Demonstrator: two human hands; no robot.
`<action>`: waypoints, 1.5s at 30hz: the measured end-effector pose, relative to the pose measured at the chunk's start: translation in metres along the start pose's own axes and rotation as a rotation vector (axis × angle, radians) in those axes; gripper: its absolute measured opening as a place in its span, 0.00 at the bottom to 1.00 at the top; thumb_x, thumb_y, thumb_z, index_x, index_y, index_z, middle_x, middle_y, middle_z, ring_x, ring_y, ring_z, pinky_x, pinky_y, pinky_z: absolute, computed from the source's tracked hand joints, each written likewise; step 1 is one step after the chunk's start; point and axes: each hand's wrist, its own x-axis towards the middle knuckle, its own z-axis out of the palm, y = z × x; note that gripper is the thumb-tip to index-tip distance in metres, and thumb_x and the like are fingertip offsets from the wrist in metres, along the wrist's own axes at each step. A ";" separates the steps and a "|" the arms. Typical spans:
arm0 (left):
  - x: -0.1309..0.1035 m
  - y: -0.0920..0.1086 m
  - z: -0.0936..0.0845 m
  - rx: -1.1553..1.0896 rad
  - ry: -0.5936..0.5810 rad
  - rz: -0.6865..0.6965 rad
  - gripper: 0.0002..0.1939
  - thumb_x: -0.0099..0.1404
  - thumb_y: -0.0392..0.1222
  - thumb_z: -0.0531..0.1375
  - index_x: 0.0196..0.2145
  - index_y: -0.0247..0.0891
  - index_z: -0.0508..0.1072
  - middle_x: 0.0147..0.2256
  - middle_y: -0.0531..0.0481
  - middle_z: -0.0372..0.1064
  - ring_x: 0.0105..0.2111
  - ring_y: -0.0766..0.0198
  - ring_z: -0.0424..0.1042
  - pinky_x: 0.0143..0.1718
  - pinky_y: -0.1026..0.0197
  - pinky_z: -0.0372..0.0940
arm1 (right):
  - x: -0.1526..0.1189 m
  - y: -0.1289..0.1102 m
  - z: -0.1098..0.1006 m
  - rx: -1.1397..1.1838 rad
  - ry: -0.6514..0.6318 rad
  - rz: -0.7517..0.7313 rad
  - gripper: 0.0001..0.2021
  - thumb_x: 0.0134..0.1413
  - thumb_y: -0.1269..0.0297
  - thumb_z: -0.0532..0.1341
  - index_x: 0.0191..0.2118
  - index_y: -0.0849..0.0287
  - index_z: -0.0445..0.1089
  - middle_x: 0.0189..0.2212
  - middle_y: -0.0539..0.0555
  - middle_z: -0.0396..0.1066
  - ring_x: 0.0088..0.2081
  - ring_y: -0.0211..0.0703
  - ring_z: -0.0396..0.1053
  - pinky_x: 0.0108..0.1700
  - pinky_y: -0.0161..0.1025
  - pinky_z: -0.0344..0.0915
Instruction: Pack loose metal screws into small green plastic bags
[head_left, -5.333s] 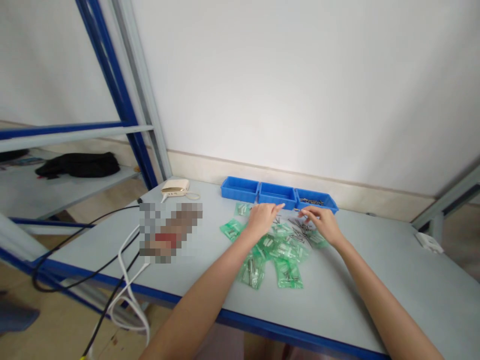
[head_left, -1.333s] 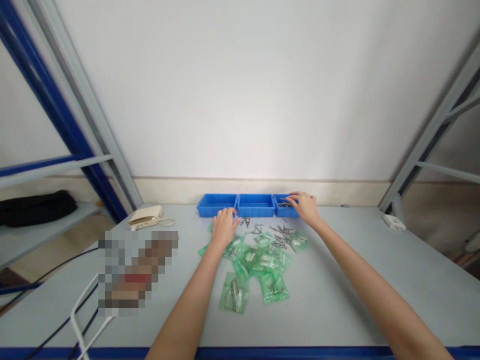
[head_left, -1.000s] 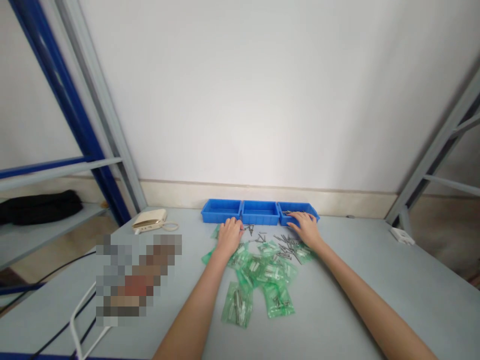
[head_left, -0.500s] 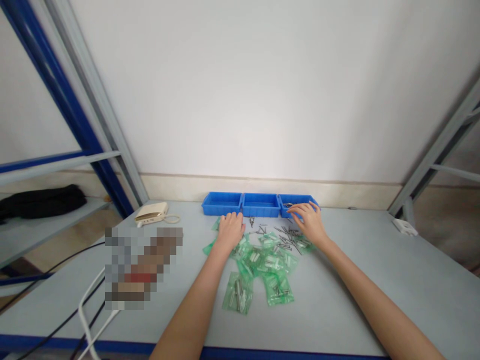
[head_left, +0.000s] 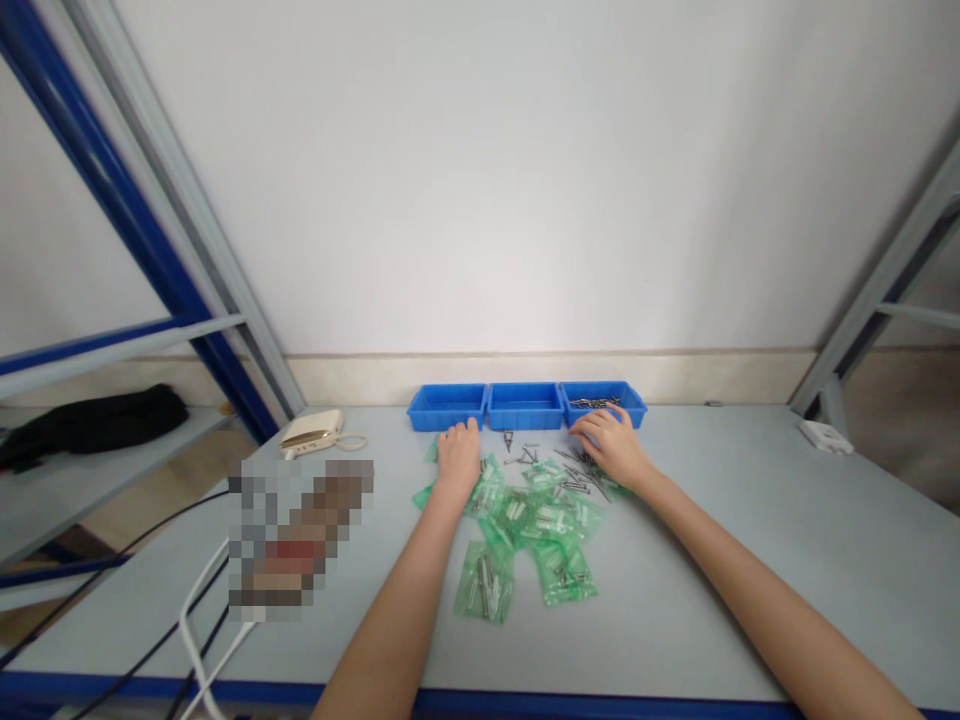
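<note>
Head view is showing both bare forearms reaching forward across the grey worktop, elbows near its blue front edge and wrists straight. The left hand is lying palm down with its fingers together and stretched flat, pressing on the far-left corner of a spread of green plastic bags; it is gripping nothing. The right hand is hovering low, palm down with the knuckles raised, its fingers curling toward a scatter of loose screws that is lying on the worktop and partly over the bags. Its fingertips are meeting the screws, but whether they are pinching one is too small to tell.

The screws are sitting between the two hands and just in front of three blue bins that are standing side by side against the wall edge of the worktop. The right bin is holding a small pile of screws; the left and middle bins are showing only bare blue floors. Two bags are lying apart from the heap, nearer the person, each showing small metal parts through the film.

Left of the left arm, a blurred-out patch is covering something on the worktop, a cream device with a cord is resting beyond it, and cables are trailing over the front edge. Any printing on the bags is too small to read, and the bins are showing no legible writing.
</note>
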 end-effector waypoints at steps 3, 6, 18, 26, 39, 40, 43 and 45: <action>-0.003 -0.002 -0.010 -0.040 0.031 -0.009 0.14 0.63 0.27 0.44 0.43 0.31 0.64 0.38 0.37 0.69 0.42 0.51 0.65 0.42 0.54 0.52 | 0.001 0.000 0.000 0.013 -0.008 0.003 0.11 0.58 0.67 0.50 0.38 0.54 0.69 0.38 0.52 0.72 0.43 0.45 0.64 0.55 0.51 0.42; -0.004 0.001 -0.019 -0.251 0.078 0.103 0.12 0.63 0.31 0.48 0.44 0.36 0.64 0.38 0.43 0.70 0.42 0.54 0.65 0.42 0.54 0.53 | 0.003 -0.007 -0.004 0.037 -0.004 -0.011 0.11 0.58 0.67 0.50 0.40 0.55 0.69 0.39 0.53 0.71 0.44 0.45 0.64 0.54 0.49 0.44; -0.013 0.042 -0.004 -1.038 -0.144 0.386 0.11 0.59 0.34 0.53 0.41 0.40 0.60 0.31 0.57 0.66 0.22 0.71 0.65 0.33 0.65 0.60 | 0.005 -0.050 -0.010 0.022 -0.210 -0.161 0.11 0.60 0.64 0.51 0.36 0.57 0.70 0.31 0.53 0.73 0.35 0.41 0.68 0.38 0.38 0.49; -0.009 0.042 0.007 -1.191 -0.134 0.354 0.11 0.59 0.40 0.55 0.41 0.39 0.61 0.29 0.57 0.64 0.20 0.72 0.63 0.26 0.68 0.59 | 0.003 -0.046 -0.010 0.080 -0.141 -0.048 0.13 0.60 0.60 0.50 0.35 0.57 0.70 0.30 0.52 0.74 0.31 0.42 0.69 0.36 0.38 0.49; -0.008 0.040 -0.004 -1.041 -0.003 0.453 0.12 0.62 0.44 0.53 0.28 0.35 0.70 0.27 0.53 0.69 0.27 0.67 0.66 0.32 0.67 0.58 | 0.003 -0.042 -0.010 0.252 -0.055 0.042 0.12 0.59 0.59 0.51 0.37 0.56 0.69 0.29 0.50 0.74 0.30 0.40 0.69 0.35 0.36 0.54; -0.009 0.040 -0.004 -1.044 -0.011 0.455 0.13 0.63 0.45 0.52 0.27 0.35 0.70 0.26 0.54 0.68 0.27 0.67 0.66 0.31 0.67 0.58 | 0.003 -0.041 -0.010 0.245 -0.044 0.015 0.11 0.59 0.59 0.52 0.37 0.56 0.69 0.30 0.50 0.74 0.30 0.40 0.69 0.37 0.37 0.54; -0.009 0.042 -0.003 -1.057 -0.030 0.441 0.15 0.63 0.47 0.52 0.27 0.35 0.70 0.24 0.54 0.68 0.26 0.68 0.66 0.30 0.67 0.58 | 0.002 -0.040 -0.009 0.230 -0.040 -0.031 0.09 0.58 0.60 0.54 0.35 0.56 0.70 0.31 0.50 0.75 0.29 0.40 0.69 0.38 0.38 0.54; -0.008 0.043 0.000 -1.065 -0.045 0.427 0.15 0.63 0.48 0.51 0.27 0.35 0.70 0.23 0.54 0.68 0.26 0.67 0.66 0.30 0.67 0.58 | 0.002 -0.039 -0.009 0.252 -0.045 -0.029 0.08 0.57 0.61 0.55 0.35 0.56 0.71 0.32 0.50 0.75 0.30 0.40 0.69 0.37 0.36 0.56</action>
